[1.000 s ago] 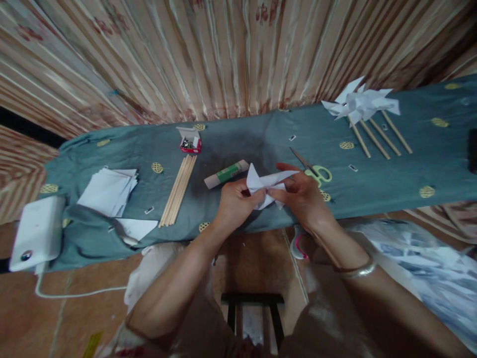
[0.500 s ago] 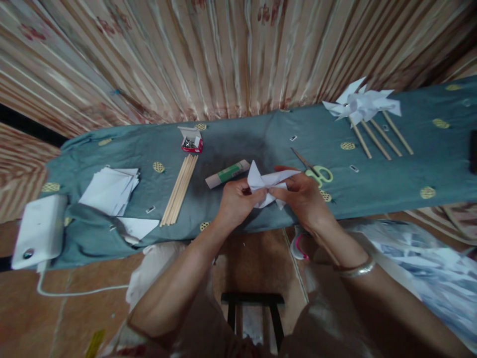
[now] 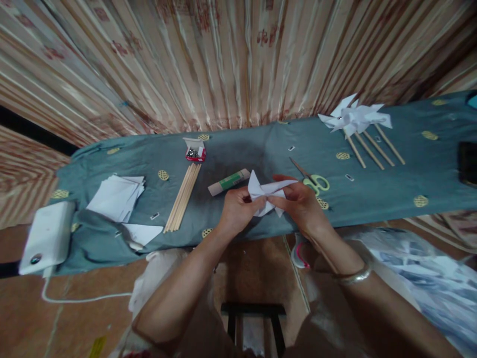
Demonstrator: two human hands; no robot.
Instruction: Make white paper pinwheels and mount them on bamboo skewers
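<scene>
My left hand (image 3: 236, 210) and my right hand (image 3: 300, 203) both pinch a folded white paper shape (image 3: 265, 191) with pointed flaps, held just above the teal cloth-covered board (image 3: 372, 194). Fingers of both hands are closed on the paper's middle. A glue stick (image 3: 228, 181) lies just behind my left hand. Green-handled scissors (image 3: 312, 179) lie right behind my right hand. A metal bangle sits on my right wrist.
Several wooden sticks (image 3: 183, 197) lie left of the glue, with a small red box of pins (image 3: 195, 150) behind them. A stack of white paper squares (image 3: 116, 197) and a white device (image 3: 47, 236) sit at the left. Finished paper pinwheels (image 3: 354, 119) on sticks rest at the far right. A dark object (image 3: 468, 162) lies at the right edge.
The camera tilted a little, so everything sits slightly lower in view. My hands keep the same pinch on the paper with only tiny finger shifts.
</scene>
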